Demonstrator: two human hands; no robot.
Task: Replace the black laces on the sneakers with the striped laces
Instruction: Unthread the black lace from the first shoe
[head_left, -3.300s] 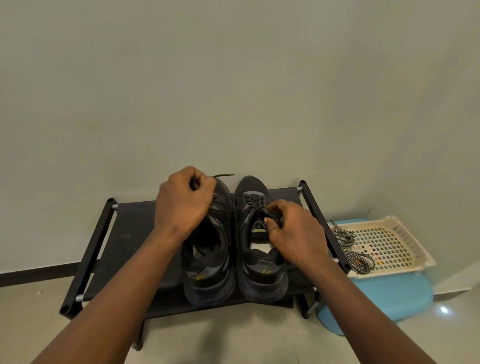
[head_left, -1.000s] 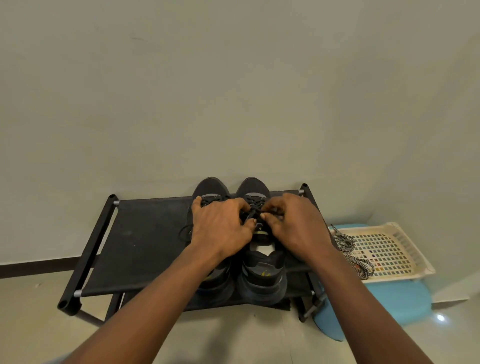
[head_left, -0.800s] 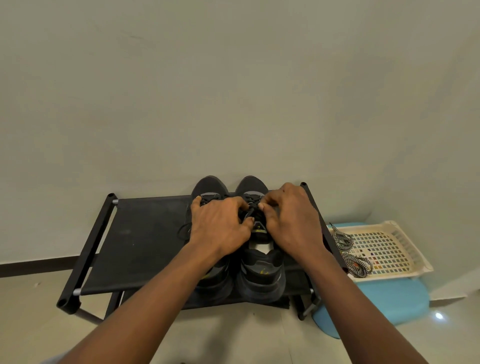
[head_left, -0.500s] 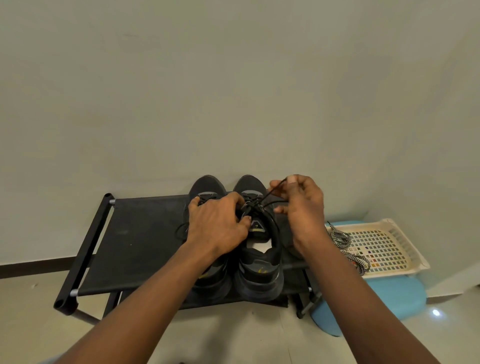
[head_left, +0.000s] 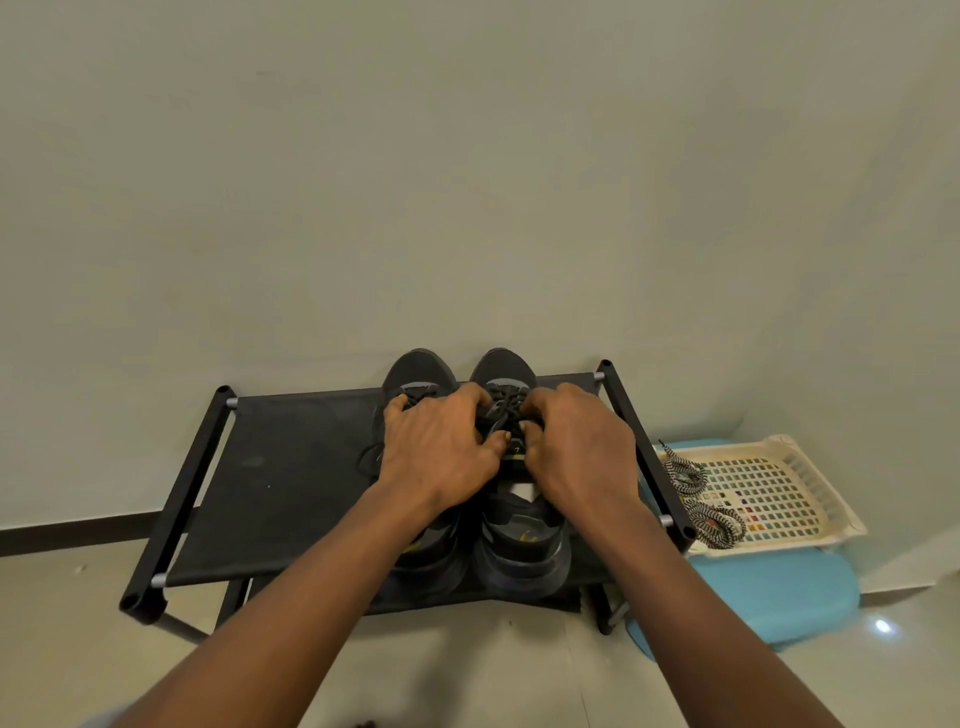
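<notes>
Both hands meet at frame centre over the sneakers (head_left: 522, 545) on the shoe rack (head_left: 291, 467). The right hand (head_left: 579, 449) pinches the black laces (head_left: 503, 408) with curled fingertips, just left of its knuckles. The left hand (head_left: 436, 447) lies bent-fingered beside them (its hold is hidden). The striped laces (head_left: 687, 473) lie at the right, on the basket (head_left: 779, 543) edge, well apart.

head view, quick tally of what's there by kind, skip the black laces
sneakers: 2
striped lace bundles: 2
rack: 1
tray: 1
blue stool: 1
hands, left and right: 2
total: 9
</notes>
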